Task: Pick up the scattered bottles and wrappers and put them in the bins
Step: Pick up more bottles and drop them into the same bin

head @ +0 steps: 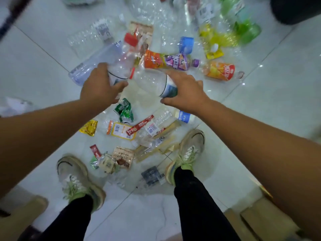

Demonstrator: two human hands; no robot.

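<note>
Between our two hands we hold two bottles, and their ends almost meet. Our left hand (102, 86) closes fingers and thumb around the first clear bottle (121, 66), at a white label with a dark line. Its transparent body goes up and away from this grip. Our right hand (185, 91) grasps the second clear bottle (149, 80) from above, at its blue-and-white label. Its clear shoulder points toward the left grip and ends at a red cap (132, 73). Whether the two bottles really touch there, we cannot tell.

Just beyond the right grip lie an orange-labelled bottle (154, 61) and a purple-labelled bottle (178, 62), close together. Beyond the left grip a large pale bottle (93, 61) lies on the white tiled floor (52, 40), near the fingers. Nearer to us than both grips, toward our shoes (78, 181), lie a green wrapper (124, 110), a yellow wrapper (88, 127), a red coffee stick (139, 125) and more flat packets.

Bare tile shows outside the left grip and outside the right forearm. Far beyond the right grip a dark round object (295, 9) is blurred at the frame corner. Cardboard boxes (251, 218) stand under the right elbow.
</note>
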